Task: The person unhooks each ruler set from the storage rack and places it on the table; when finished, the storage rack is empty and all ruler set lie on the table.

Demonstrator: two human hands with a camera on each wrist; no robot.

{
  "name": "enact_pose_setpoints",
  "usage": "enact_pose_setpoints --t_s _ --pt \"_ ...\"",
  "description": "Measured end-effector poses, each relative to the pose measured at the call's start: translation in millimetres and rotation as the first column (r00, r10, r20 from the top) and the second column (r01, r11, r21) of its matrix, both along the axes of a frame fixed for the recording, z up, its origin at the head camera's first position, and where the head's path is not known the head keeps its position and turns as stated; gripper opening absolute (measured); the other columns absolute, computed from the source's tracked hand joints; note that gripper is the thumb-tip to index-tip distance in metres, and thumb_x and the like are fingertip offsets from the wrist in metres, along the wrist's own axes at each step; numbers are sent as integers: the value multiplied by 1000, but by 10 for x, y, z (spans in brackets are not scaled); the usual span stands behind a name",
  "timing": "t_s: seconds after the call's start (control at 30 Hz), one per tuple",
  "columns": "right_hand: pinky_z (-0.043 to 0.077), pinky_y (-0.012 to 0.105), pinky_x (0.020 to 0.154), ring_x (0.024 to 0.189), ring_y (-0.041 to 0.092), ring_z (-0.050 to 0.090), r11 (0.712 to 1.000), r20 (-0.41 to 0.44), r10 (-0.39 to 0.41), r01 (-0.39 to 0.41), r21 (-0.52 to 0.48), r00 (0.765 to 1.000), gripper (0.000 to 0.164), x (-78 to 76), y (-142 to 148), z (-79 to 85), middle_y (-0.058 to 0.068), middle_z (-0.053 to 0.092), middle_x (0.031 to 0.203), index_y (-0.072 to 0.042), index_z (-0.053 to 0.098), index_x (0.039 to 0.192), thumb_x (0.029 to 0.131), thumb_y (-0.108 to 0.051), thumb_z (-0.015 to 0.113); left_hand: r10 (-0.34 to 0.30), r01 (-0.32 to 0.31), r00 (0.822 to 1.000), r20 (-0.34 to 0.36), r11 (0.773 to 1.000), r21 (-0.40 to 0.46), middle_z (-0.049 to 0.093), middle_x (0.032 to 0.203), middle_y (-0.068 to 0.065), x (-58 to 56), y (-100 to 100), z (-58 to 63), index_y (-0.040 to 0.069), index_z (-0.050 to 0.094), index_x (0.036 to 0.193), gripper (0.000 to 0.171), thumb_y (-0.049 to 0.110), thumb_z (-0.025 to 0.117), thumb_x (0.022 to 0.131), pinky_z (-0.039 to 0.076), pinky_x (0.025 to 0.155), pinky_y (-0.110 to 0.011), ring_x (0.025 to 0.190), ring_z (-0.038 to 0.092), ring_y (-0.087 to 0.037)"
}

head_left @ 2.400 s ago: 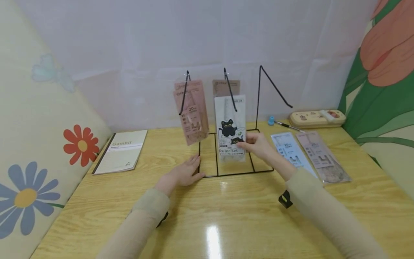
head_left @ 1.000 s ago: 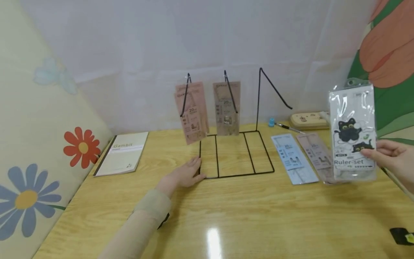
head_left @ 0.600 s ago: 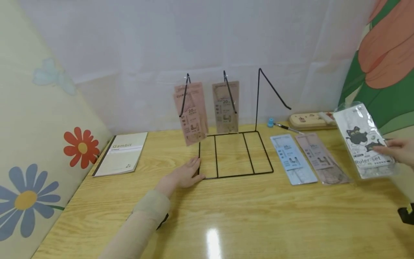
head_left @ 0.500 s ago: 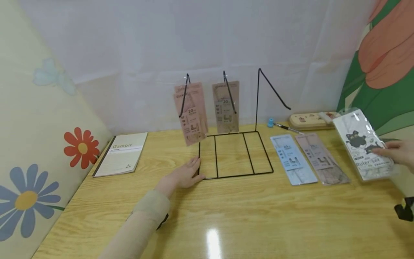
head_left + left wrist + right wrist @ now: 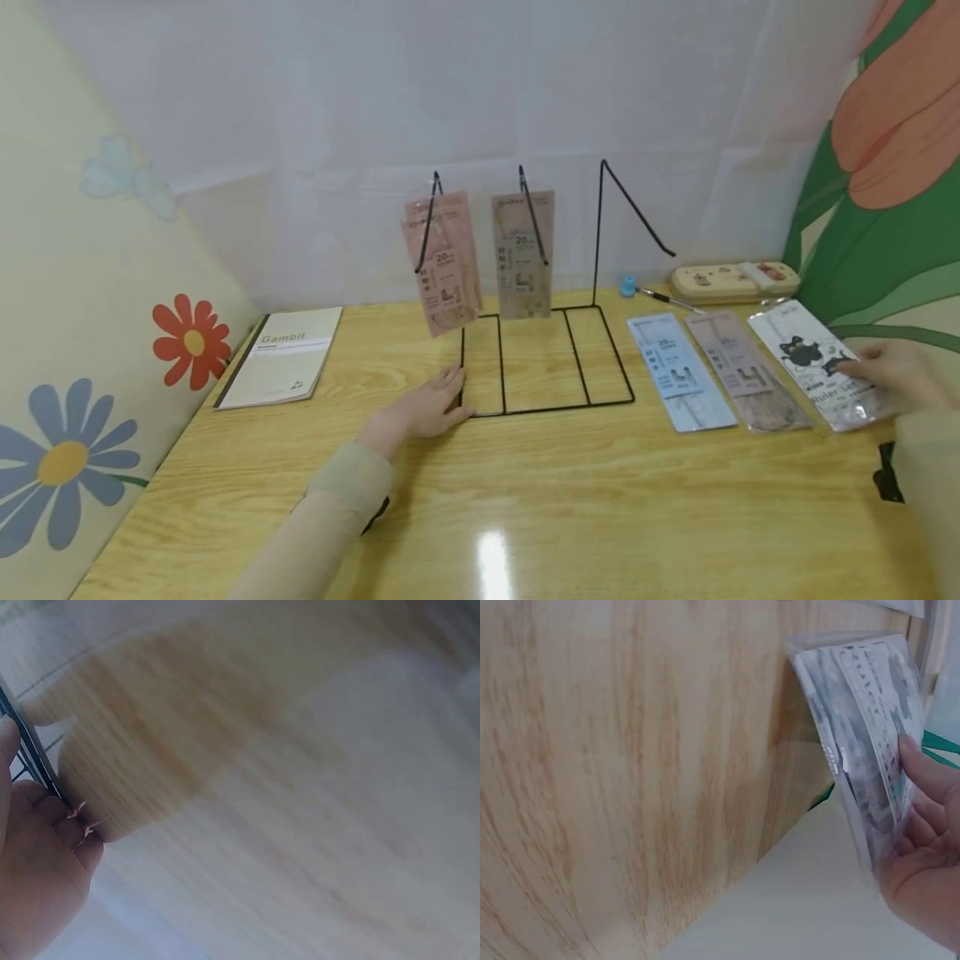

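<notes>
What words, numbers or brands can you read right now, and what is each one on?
"Gambit": on the notebook cover.
"Ruler set": on the white cat packet, its end faint.
"20": on the front hanging pink packet.
"20": on the hanging brown packet.
"20": on the blue packet.
"20": on the mauve packet.
The smaller print is too small or blurred to read.

Person's L hand [image 5: 429,407] and R hand [image 5: 896,377], both bare. Arms in long sleeves: L sleeve [image 5: 300,533] pale beige, plain, w/ a wide L cuff [image 5: 351,477] in slightly greener beige; R sleeve [image 5: 941,525] & R cuff [image 5: 928,433] match. Sm. angular blk piece [image 5: 888,473] juts below R wrist; L wrist has a blk bit [image 5: 377,515] too, mostly hidden.
</notes>
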State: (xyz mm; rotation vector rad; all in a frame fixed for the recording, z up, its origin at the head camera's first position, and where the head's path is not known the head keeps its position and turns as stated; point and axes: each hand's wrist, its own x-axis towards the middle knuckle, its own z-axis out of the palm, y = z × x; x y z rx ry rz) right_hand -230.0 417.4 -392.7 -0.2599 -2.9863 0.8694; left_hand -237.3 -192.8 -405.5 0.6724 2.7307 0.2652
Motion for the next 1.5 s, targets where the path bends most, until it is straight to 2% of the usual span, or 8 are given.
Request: enact_pose_setpoints --t_s 0.13,0.2,0.3,0.47,0.73,0.9,1.17,1.5 --pt "46 40 55 64 38 53 996 -21 -58 59 68 998 33 59 -100 14 34 55 78 21 56 89 88 -12 56 -2 2 1000 6 1000 5 6 156 -24 -2 7 15 -5 9 149 72 40 39 101 14 118 -50 145 8 -38" --pt "49 53 66 84 53 52 991 -9 -60 61 117 998 51 56 -159 40 46 48 106 27 46 114 90 -17 56 -2 2 1000 5 1000 2 6 156 -24 -4 4 18 -5 9 149 72 40 39 101 14 119 -49 145 8 -38" --pt "42 65 83 104 62 41 985 18 3 -6 173 1000 71 -2 -274 102 51 32 123 32 28 125 94 -28 52 -2 2 1000 2 1000 -2 7 156 -24 -5 -6 21 -5 9 149 72 40 39 101 15 118 -49 145 8 -38" --pt "34 69 93 114 64 31 977 -6 164 -161 138 987 83 -93 -643 221 51 24 131 25 14 137 97 -41 46 -12 12 1000 -2 1000 3 8 156 -25 -2 -15 21 -6 9 149 72 39 39 101 15 118 -49 145 8 -38" --pt "19 68 106 132 58 15 952 -65 307 -306 14 950 86 -100 -1417 266 42 11 145 15 5 145 96 -42 49 -15 15 1000 -8 1000 10 7 156 -25 -10 -8 11 -6 8 148 72 38 39 101 15 118 -50 145 8 -39" --pt "17 65 110 136 54 14 916 -121 400 -399 34 908 87 -103 -1750 190 37 11 149 9 7 147 93 -36 59 -8 8 1000 -11 1000 7 8 156 -25 -15 -6 12 -6 9 148 72 38 40 101 15 118 -50 145 8 -38" --pt "10 61 114 140 50 7 883 -45 469 -468 33 882 88 -110 -2104 46 35 4 152 13 5 146 94 -37 56 2 -2 1000 7 1000 15 6 156 -23 -15 0 16 -5 8 149 72 38 39 101 14 119 -49 145 7 -38" --pt "11 60 114 139 51 9 816 -7 578 -578 30 816 80 -119 -2359 -165 36 8 151 14 11 144 96 -32 54 15 -15 1000 19 999 34 6 157 -22 -6 -5 14 -3 9 149 72 39 41 100 13 119 -50 145 7 -37"
